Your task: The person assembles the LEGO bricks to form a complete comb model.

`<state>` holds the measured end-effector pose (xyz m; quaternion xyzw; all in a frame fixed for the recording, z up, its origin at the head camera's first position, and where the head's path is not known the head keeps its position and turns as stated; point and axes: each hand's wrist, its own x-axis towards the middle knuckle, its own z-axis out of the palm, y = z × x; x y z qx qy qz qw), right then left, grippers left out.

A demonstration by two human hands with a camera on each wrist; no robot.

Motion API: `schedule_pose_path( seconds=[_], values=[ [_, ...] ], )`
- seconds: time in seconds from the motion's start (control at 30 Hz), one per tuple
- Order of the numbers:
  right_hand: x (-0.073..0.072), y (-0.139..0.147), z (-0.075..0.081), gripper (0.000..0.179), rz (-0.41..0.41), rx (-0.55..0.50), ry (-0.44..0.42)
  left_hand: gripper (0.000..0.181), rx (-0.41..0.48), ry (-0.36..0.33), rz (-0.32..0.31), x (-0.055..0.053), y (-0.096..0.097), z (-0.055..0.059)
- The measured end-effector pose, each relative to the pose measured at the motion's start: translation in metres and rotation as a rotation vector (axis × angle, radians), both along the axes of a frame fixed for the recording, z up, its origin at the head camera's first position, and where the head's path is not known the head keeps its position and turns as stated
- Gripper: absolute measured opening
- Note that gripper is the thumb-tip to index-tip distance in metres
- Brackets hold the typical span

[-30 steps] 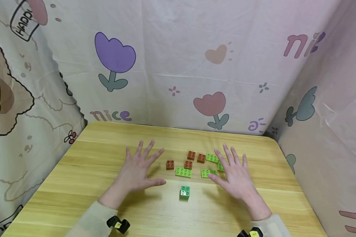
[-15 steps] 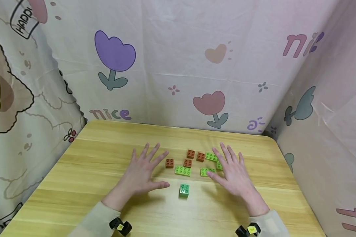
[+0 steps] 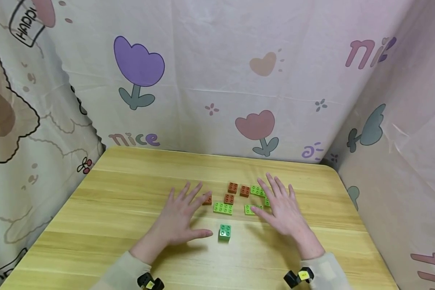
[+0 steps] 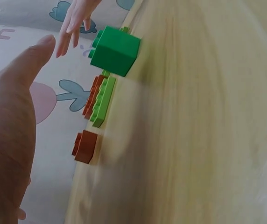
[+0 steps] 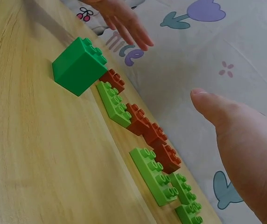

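My left hand (image 3: pixel 179 217) hovers over the table with fingers spread, holding nothing. Its index fingertip overlaps a small brown brick (image 3: pixel 208 200) in the head view, partly hiding it. To the right, my right hand (image 3: pixel 282 211) is likewise spread and bare, its thumb tip over the end of a lime-green brick (image 3: pixel 250 209). Between the two hands stands a taller dark green block (image 3: pixel 224 233), studs up; it shows large in the left wrist view as the green block (image 4: pixel 115 51). Behind it lie a second lime-green brick (image 3: pixel 222 208) and another brown brick (image 3: pixel 229 199).
Two more brown bricks (image 3: pixel 233 187) and further lime-green bricks (image 3: pixel 257 191) lie toward the back, some partly hidden by the right hand. The wooden table (image 3: pixel 130 173) ends at a patterned cloth (image 3: pixel 199 80), which also hangs along both sides.
My left hand has moved right and slightly nearer, its fingertips now overlapping the leftmost brown brick. My right hand has shifted slightly left. The bricks have stayed in place.
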<state>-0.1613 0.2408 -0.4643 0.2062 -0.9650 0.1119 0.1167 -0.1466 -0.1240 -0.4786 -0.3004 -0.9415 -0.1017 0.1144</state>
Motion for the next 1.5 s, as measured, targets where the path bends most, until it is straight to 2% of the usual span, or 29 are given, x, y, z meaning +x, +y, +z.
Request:
schedule_pose_path(
  seconds=[0.47, 0.73, 1.03, 1.5],
  values=[
    [-0.006, -0.003, -0.006, 0.091, -0.010, 0.006, -0.025, 0.109, 0.011, 0.005, -0.052, 0.011, 0.016, -0.008],
    [-0.009, -0.006, -0.007, 0.090, -0.001, -0.006, -0.014, 0.108, 0.009, -0.024, -0.066, 0.014, 0.025, -0.009],
    [-0.013, -0.009, -0.012, 0.089, 0.007, -0.010, -0.025, 0.106, 0.024, -0.040, -0.093, 0.016, 0.034, -0.015],
    [-0.021, -0.015, -0.022, 0.087, 0.013, -0.049, -0.031, 0.099, 0.062, -0.025, -0.129, 0.019, 0.042, -0.024]
  ],
)
